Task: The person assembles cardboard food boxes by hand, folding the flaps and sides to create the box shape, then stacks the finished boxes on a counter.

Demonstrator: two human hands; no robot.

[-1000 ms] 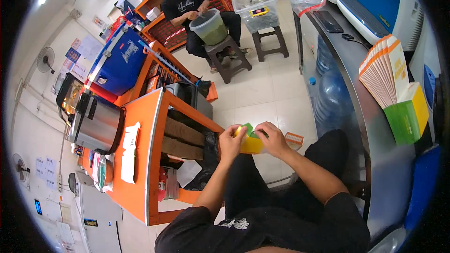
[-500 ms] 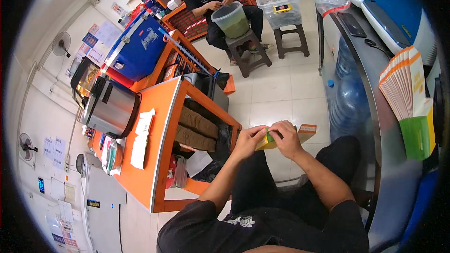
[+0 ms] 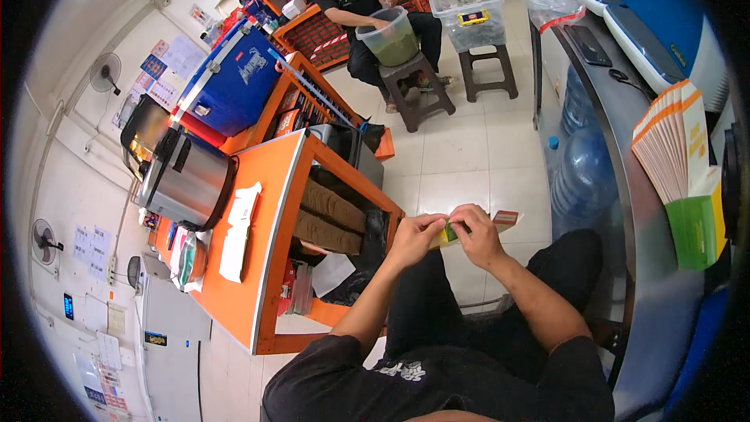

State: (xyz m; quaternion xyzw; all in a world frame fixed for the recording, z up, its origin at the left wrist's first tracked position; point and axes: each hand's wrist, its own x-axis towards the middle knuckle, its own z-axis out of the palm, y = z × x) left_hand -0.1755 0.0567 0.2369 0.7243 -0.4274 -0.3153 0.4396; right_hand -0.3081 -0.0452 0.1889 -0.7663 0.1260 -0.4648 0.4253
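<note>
Above my lap, my left hand [image 3: 414, 241] pinches the left edge of a small yellow-green carton piece [image 3: 449, 234], fingers closed. On its other side my right hand [image 3: 478, 236] grips the same piece with bent fingers. A pale flap with an orange-brown panel [image 3: 506, 218] sticks out past the right hand; it looks like part of that carton. Most of the piece is hidden by my fingers. To my right, a green and yellow box [image 3: 695, 230] holds a fanned stack of orange-and-white cards [image 3: 664, 126] on the counter.
An orange table [image 3: 273, 187] at left bears a steel cooker [image 3: 191, 180] and a white cardboard strip [image 3: 241, 238]. The grey counter [image 3: 625, 148] carries scissors and a phone. Ahead, a person [image 3: 351, 0] sits by a clear bucket [image 3: 391, 43] on a stool.
My hands stay close together on the carton piece, the fingers shifting slightly. The seated person has lowered a hand into the bucket.
</note>
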